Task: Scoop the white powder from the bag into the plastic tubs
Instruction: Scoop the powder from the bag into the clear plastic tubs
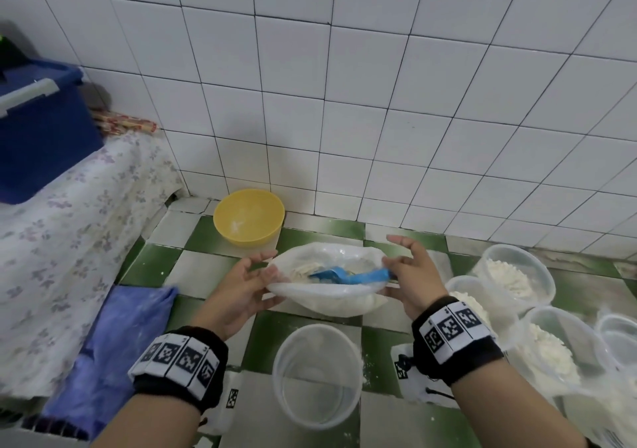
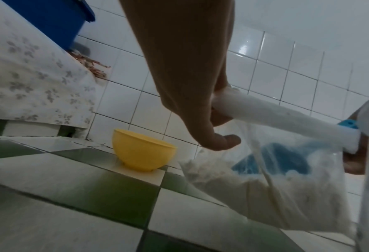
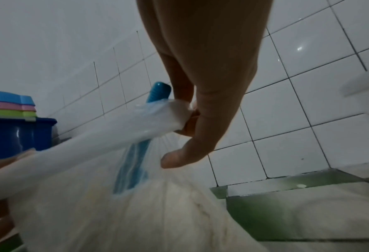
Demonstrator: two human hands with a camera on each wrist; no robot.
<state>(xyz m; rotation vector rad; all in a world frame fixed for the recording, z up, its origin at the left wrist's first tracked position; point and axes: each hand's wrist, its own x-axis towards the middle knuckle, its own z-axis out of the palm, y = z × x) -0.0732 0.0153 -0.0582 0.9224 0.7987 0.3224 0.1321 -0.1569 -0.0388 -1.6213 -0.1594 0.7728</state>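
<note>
A clear plastic bag [image 1: 327, 296] of white powder sits on the green-and-white tiled floor, its rolled rim held wide. A blue scoop [image 1: 348, 275] lies inside, handle toward the right. My left hand [image 1: 255, 275] pinches the bag's left rim [image 2: 239, 105]. My right hand [image 1: 406, 268] pinches the right rim [image 3: 172, 110] beside the scoop handle [image 3: 160, 92]. An empty clear tub [image 1: 317, 375] stands just in front of the bag. Three tubs holding powder [image 1: 510, 275] stand at the right.
A yellow bowl [image 1: 249, 216] stands by the white tiled wall behind the bag. A blue cloth [image 1: 113, 344] lies at the left beside a flowered cover [image 1: 62, 234] with a dark blue bin [image 1: 41, 130] on it. More clear tubs [image 1: 617, 340] crowd the right edge.
</note>
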